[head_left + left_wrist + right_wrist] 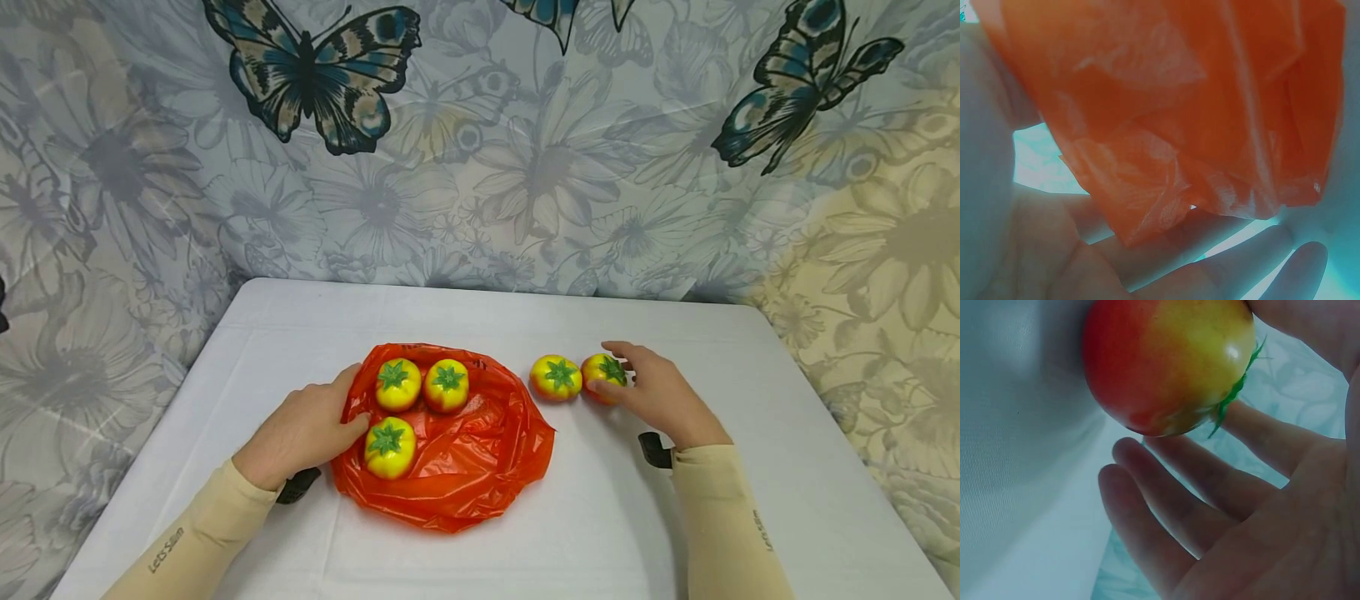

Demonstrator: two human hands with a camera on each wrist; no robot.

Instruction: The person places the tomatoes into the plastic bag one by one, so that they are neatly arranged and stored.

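Bag [472,454] glossy, wrinkled plastic; tomatoes [446,387] smooth, shiny.

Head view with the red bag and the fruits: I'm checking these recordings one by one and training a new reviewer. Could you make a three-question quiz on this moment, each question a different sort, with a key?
1. Count: how many yellow-red fruits lie on the white table, outside the red bag?
2. True or false: the right hand holds the red bag's edge.
3. Fill in: each fruit is topped with a ____ leafy crown.

Key:
1. Two.
2. False: the left hand holds it; the right hand is at the rightmost fruit.
3. Green.
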